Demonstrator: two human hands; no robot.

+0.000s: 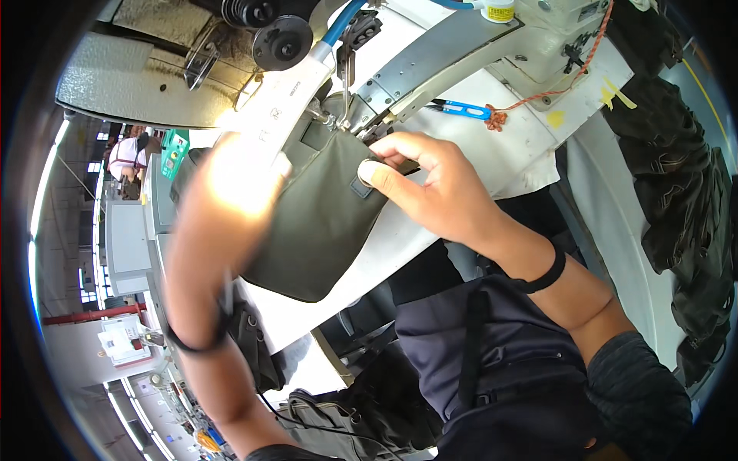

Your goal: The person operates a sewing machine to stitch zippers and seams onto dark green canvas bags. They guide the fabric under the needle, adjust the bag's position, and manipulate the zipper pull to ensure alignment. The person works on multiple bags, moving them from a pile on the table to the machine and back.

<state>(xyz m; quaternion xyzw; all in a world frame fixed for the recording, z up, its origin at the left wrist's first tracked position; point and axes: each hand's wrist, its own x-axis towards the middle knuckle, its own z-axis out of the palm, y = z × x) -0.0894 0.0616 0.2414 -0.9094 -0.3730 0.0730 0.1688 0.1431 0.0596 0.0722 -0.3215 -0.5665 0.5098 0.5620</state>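
Note:
An olive-green fabric bag piece lies under the sewing machine's needle and presser area. My right hand grips the fabric's upper right edge, thumb on top beside a small dark tab and fingers curled at the edge. My left hand is at the left part of the fabric, just below the white machine arm; glare and motion blur hide its fingers.
Blue thread snips with red cord lie right of the needle on the white worktable. Piled olive fabric hangs at the right. More dark bags sit below. A person is in the background at left.

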